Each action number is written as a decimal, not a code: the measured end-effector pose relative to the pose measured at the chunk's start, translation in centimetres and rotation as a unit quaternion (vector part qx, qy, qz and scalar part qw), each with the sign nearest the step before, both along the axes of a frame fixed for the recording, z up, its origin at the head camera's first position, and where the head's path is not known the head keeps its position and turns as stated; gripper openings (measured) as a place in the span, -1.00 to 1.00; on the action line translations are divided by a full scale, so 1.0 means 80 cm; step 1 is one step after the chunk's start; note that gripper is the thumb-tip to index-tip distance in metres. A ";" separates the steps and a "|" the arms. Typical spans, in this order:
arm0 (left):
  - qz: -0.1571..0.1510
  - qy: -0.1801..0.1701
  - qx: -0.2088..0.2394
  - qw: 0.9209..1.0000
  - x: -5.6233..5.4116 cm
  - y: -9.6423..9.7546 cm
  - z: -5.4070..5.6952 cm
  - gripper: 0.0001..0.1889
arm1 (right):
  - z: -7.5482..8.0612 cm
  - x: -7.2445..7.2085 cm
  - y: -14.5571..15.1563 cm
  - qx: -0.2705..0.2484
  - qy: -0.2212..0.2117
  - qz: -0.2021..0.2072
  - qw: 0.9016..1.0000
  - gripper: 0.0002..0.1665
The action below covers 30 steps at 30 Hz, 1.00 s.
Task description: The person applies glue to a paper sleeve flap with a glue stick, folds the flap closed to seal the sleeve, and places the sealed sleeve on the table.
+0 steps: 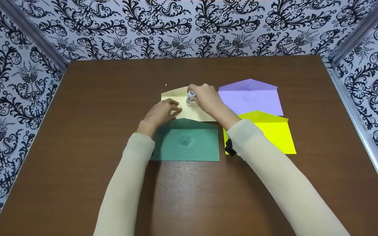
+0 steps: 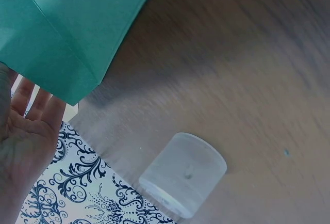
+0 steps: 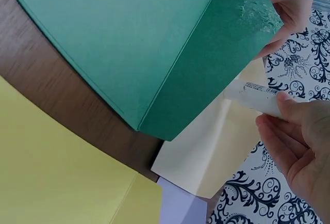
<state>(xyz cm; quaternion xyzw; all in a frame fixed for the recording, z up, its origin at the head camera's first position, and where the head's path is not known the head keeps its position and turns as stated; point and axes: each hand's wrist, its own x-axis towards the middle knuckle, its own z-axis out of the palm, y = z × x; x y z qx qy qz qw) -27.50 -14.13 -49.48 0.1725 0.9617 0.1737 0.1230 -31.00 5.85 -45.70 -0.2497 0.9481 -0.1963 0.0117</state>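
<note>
Our right hand (image 1: 208, 99) grips the glue stick (image 1: 190, 98) against the cream envelope (image 1: 195, 113); our left hand (image 1: 160, 113), relaxed, touches the cream envelope near the green one (image 1: 185, 144).

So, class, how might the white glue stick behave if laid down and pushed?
The white glue stick looks cylindrical, so laid on its side it would probably roll. The right hand pinches it near one end, suggesting it is fairly light. It looks smooth, so it might also slip.
</note>
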 end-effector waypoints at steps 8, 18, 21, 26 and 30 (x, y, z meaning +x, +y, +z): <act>0.003 -0.002 0.002 1.000 0.000 0.002 0.001 -0.62 | 0.000 0.001 0.011 -0.016 -0.007 -0.025 1.000 -0.72; -0.003 0.002 0.005 1.000 0.000 0.000 0.001 -0.63 | 0.001 0.011 0.021 -0.030 -0.007 -0.026 0.999 -0.75; 0.001 0.001 0.005 1.000 -0.001 0.000 0.000 -0.64 | 0.000 0.014 0.023 -0.033 -0.005 -0.025 0.999 -0.75; 0.007 -0.003 0.005 1.000 -0.001 0.000 -0.002 -0.64 | -0.001 0.019 0.027 -0.043 -0.009 -0.023 0.999 -0.75; 0.010 -0.006 0.002 1.000 -0.001 0.001 -0.001 -0.65 | -0.003 0.022 0.029 -0.051 -0.008 -0.023 0.998 -0.75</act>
